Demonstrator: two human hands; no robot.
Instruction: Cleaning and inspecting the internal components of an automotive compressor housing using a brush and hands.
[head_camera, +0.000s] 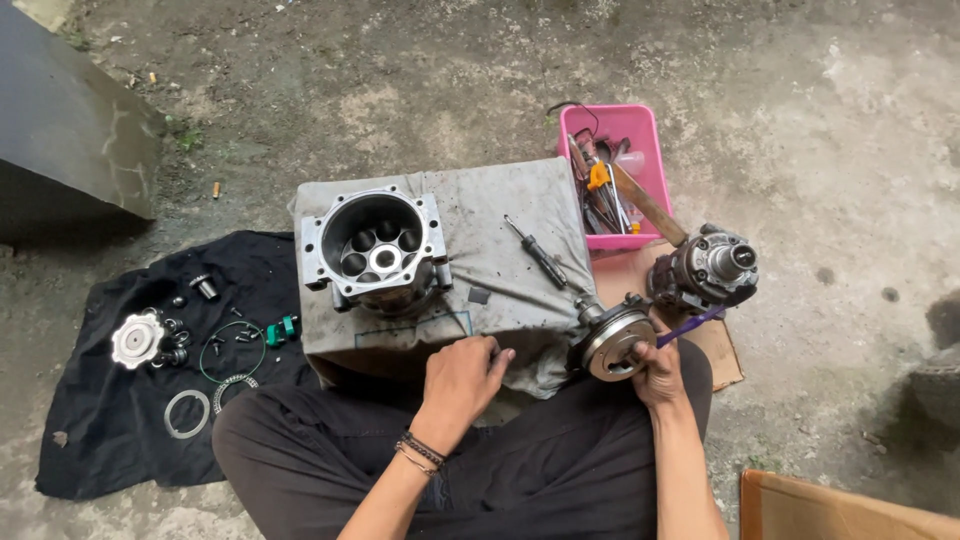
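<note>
My left hand rests with fingers curled on the near edge of a dirty grey cloth draped over a block. It holds nothing that I can see. My right hand grips a round metal disc assembly with a shaft at the cloth's right corner, together with a thin purple tool. An open aluminium housing with several round bores stands upright on the cloth at the left. A dark screwdriver-like tool lies on the cloth.
A pink tray of hand tools and a wooden handle sit behind. A greasy machine part lies on cardboard. A black cloth at left carries rings, a white toothed disc and small parts.
</note>
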